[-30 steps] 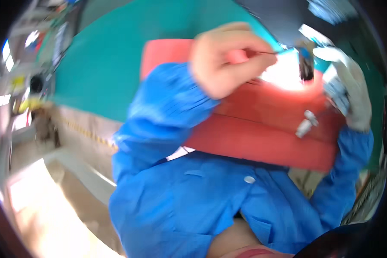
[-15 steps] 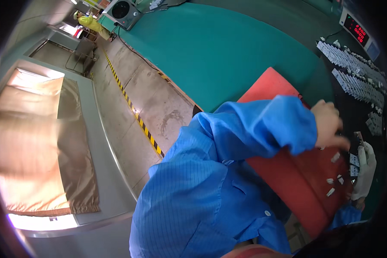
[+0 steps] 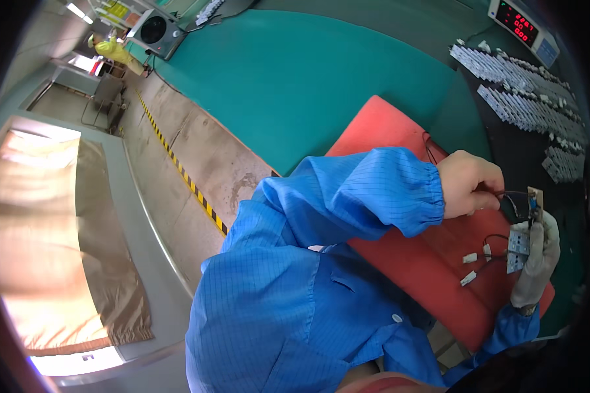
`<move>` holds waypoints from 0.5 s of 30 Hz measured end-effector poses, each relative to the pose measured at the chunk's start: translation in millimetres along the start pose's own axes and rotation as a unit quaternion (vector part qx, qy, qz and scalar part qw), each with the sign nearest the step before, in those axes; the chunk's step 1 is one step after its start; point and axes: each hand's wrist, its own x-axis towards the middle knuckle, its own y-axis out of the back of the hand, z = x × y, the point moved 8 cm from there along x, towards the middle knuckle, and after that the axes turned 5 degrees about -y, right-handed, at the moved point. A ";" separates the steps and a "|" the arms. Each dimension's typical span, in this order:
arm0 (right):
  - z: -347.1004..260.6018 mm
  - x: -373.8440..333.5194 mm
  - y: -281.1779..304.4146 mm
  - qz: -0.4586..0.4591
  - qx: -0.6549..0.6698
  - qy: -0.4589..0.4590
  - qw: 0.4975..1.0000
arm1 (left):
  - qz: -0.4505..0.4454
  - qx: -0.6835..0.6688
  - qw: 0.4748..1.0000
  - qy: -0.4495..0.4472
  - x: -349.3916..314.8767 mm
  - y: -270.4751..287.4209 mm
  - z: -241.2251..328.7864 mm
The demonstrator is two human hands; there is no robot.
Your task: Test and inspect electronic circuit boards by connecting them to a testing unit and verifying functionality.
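My bare left hand (image 3: 472, 185) is closed in a pinch on a thin dark wire (image 3: 512, 194). That wire runs toward a small circuit board (image 3: 535, 198), tan-edged with a blue part on it. My right hand (image 3: 539, 257), in a white glove, grips this board upright from below. Grey plates with holes (image 3: 518, 249) sit against the gloved fingers; whether they are fixed to the board, I cannot tell. From there, dark leads end in white connectors (image 3: 469, 279) that hang over a red pad (image 3: 400, 131).
Rows of grey metal parts (image 3: 518, 108) with white connectors lie on a black surface at the far right. Behind them stands a meter with a red display (image 3: 519, 25). A green mat (image 3: 308, 72) covers the table. A grey box with a round dark front (image 3: 156, 31) and a person in yellow (image 3: 115, 51) are far left.
My left hand, blurred and spread over the pad before, now pinches the wire by the board. The board and its connectors show more fully. The whole view has shifted slightly.
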 end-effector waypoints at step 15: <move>74.2 -2.6 54.6 0.011 0.080 0.022 0.996 | 0.030 0.194 0.967 -0.162 -10.8 -1.5 -4.6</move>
